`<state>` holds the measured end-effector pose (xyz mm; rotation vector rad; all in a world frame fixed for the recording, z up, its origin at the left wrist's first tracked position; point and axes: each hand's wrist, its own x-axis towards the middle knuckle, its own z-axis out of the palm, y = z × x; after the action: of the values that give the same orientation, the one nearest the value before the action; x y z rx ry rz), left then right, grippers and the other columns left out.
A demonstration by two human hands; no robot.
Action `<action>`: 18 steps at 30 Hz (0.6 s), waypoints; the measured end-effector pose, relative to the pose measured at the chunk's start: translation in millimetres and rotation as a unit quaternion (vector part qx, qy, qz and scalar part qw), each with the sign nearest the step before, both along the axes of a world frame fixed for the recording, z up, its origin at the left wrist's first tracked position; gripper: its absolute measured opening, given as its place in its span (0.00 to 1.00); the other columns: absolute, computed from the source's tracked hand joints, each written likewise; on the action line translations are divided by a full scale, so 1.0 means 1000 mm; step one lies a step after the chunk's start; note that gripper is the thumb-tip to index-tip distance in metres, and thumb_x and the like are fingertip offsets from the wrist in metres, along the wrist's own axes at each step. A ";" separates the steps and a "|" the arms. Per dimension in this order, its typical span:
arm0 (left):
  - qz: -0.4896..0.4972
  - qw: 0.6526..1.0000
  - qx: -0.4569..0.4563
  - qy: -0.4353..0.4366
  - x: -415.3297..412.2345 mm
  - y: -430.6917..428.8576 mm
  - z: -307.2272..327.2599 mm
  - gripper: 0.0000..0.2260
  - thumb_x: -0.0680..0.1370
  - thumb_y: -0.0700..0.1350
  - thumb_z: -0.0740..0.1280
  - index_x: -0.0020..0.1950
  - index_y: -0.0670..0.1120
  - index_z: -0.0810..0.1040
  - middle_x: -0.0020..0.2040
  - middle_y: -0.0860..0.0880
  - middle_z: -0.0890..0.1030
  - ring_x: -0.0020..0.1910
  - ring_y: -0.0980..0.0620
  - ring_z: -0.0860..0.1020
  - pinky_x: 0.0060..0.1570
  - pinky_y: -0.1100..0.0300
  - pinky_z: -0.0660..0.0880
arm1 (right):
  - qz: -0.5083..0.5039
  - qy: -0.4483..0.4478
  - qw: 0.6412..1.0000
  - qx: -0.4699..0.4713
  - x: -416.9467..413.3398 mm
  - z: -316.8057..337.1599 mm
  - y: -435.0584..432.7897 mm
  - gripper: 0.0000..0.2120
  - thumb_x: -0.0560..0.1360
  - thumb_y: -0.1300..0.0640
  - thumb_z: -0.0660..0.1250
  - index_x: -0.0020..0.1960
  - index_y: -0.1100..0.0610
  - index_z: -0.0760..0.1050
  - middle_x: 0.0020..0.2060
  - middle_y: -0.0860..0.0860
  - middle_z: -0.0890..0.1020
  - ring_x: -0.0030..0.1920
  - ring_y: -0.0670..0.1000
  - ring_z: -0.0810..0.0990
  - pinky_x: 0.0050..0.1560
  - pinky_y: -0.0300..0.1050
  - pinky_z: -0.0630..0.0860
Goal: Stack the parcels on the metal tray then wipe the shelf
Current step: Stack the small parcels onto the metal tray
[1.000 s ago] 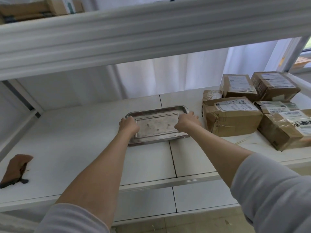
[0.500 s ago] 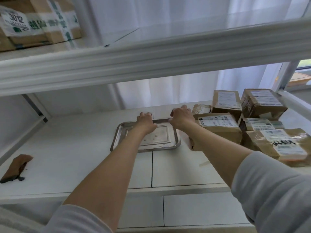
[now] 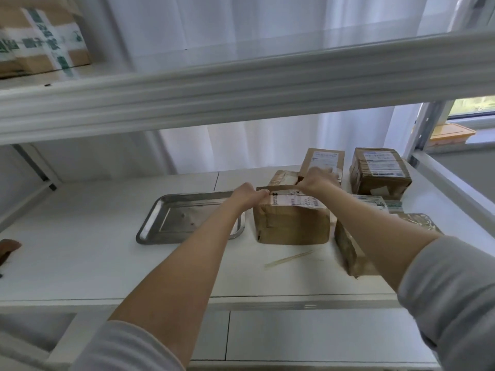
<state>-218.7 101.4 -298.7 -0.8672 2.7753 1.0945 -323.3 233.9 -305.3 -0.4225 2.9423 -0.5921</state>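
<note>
A white shelf (image 3: 80,258) is seen from the head view, spanning the frame beneath an upper shelf beam (image 3: 241,87). A metal tray (image 3: 166,220) lies flat and empty on the shelf surface, left of centre. Just beside the tray's right edge, a brown cardboard parcel (image 3: 292,223) with a white label on top is set on the shelf. This parcel is gripped at its far top edge from both sides: the left hand (image 3: 247,195) is curled over the left top corner, and the right hand (image 3: 318,179) is closed over the right part of the same edge, so the box sits below and between the two hands. More parcels are grouped to the right: a taped one (image 3: 348,250) at the front, partly hidden by the right forearm, a squat box (image 3: 379,172) at the back right, and an upright flat one (image 3: 322,159) behind the right hand. A thin wooden stick (image 3: 289,258) lies on the shelf in front of the held parcel. A brown cloth (image 3: 8,249) is cut off at the left edge.
</note>
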 end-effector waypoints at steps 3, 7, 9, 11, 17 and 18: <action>0.024 0.999 0.028 -0.017 -0.001 0.009 -0.004 0.24 0.80 0.54 0.61 0.67 0.36 0.69 0.64 0.41 0.74 0.59 0.43 0.74 0.54 0.54 0.72 | 0.005 -0.054 0.998 -0.021 -0.010 -0.008 0.015 0.09 0.78 0.53 0.62 0.44 0.59 0.71 0.44 0.57 0.73 0.47 0.56 0.74 0.46 0.47 0.72; 0.070 0.992 0.096 -0.046 0.003 0.010 -0.011 0.25 0.78 0.56 0.63 0.68 0.40 0.68 0.67 0.41 0.70 0.63 0.40 0.72 0.56 0.47 0.76 | 0.011 -0.109 0.993 -0.048 -0.016 -0.016 0.019 0.10 0.76 0.55 0.64 0.37 0.57 0.70 0.33 0.51 0.72 0.33 0.49 0.70 0.31 0.40 0.67; 0.078 0.988 0.122 -0.057 0.005 0.011 -0.013 0.25 0.78 0.56 0.63 0.68 0.42 0.67 0.68 0.42 0.69 0.61 0.39 0.74 0.52 0.47 0.77 | 0.011 -0.127 0.990 -0.063 -0.017 -0.016 0.020 0.11 0.76 0.54 0.65 0.38 0.57 0.70 0.33 0.51 0.73 0.33 0.48 0.71 0.32 0.40 0.68; 0.079 0.985 0.141 -0.061 0.003 0.010 -0.014 0.23 0.78 0.56 0.64 0.66 0.42 0.69 0.65 0.42 0.71 0.56 0.41 0.76 0.48 0.49 0.79 | 0.008 -0.146 0.986 -0.080 -0.018 -0.017 0.021 0.11 0.76 0.53 0.65 0.40 0.58 0.71 0.35 0.52 0.74 0.36 0.50 0.73 0.38 0.42 0.75; 0.110 0.984 0.142 -0.005 -0.003 0.000 -0.002 0.15 0.77 0.50 0.66 0.54 0.39 0.74 0.53 0.40 0.78 0.47 0.41 0.80 0.46 0.50 0.81 | -0.006 -0.131 0.984 -0.118 -0.022 -0.013 0.020 0.16 0.77 0.45 0.64 0.45 0.58 0.75 0.42 0.54 0.79 0.48 0.55 0.80 0.53 0.49 0.79; 0.118 0.983 0.140 0.009 -0.003 -0.003 0.003 0.14 0.77 0.50 0.65 0.52 0.39 0.73 0.51 0.40 0.78 0.46 0.41 0.81 0.46 0.49 0.81 | -0.010 -0.120 0.985 -0.125 -0.022 -0.011 0.019 0.16 0.76 0.43 0.64 0.42 0.57 0.75 0.43 0.54 0.81 0.47 0.55 0.80 0.51 0.49 0.78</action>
<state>-221.8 98.7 -296.0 -1.1713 2.4901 1.4897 -345.2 252.5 -316.3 -0.3192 2.6541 -0.9492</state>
